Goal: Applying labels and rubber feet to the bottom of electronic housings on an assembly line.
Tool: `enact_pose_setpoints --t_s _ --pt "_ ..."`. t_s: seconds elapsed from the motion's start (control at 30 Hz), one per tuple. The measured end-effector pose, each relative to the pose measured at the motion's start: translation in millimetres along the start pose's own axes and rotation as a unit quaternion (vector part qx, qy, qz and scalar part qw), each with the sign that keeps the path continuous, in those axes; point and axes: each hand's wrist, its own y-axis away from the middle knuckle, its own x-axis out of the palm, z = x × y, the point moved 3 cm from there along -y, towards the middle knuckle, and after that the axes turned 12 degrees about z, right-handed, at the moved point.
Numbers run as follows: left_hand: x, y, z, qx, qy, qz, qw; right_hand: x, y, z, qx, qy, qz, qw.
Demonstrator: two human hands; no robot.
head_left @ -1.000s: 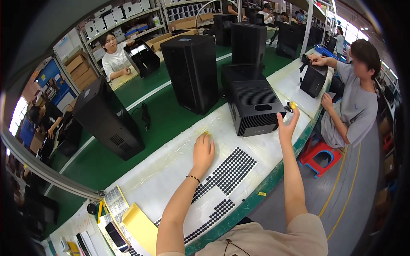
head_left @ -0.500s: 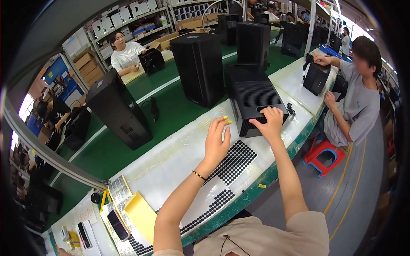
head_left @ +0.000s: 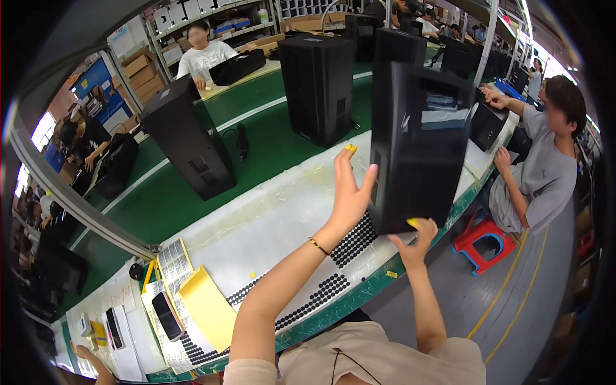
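A tall black computer-like case [head_left: 420, 151] with a glossy, reflecting face stands tilted over the right part of the bench, slightly blurred. At its lower edge my right hand [head_left: 417, 245] grips it, thumb apart from the fingers and partly smeared by motion. My left hand [head_left: 348, 191] is open beside the case's left side, fingers stretched upward and the thumb close to the case; whether it touches I cannot tell. Yellow covers sit on some fingertips. Below the hands lie sheets of small round black pads [head_left: 330, 289], partly hidden by my left forearm and the case.
More black cases [head_left: 186, 138] stand on the green conveyor [head_left: 260, 138] beyond the white bench top [head_left: 276, 218]. Left of me lie a phone [head_left: 168, 316] and a yellow sheet [head_left: 208, 308]. A co-worker [head_left: 536, 154] sits at right near a red stool [head_left: 484, 240].
The case, lying with its vented face up before, has been tipped up and shows a glossy face. My right hand moved down to its lower edge; my left hand moved right and up.
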Motion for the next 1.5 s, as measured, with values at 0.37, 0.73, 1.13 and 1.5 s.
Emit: enact_pose_setpoints --t_s 0.37,0.73,1.13,1.5 --pt "45 20 -76 0.125 0.084 0.063 0.987 -55 40 -132 0.206 -0.597 -0.211 0.746" --pt "-56 58 -152 0.346 -0.050 0.003 0.937 9 18 -57 0.136 -0.716 0.032 0.684" --pt "-158 155 -130 0.102 -0.305 -0.183 0.929 207 -170 163 0.063 -0.791 0.244 0.557" --pt "-149 191 -94 0.165 -0.484 -0.244 0.824 152 -144 194 -0.015 -0.435 0.248 0.865"
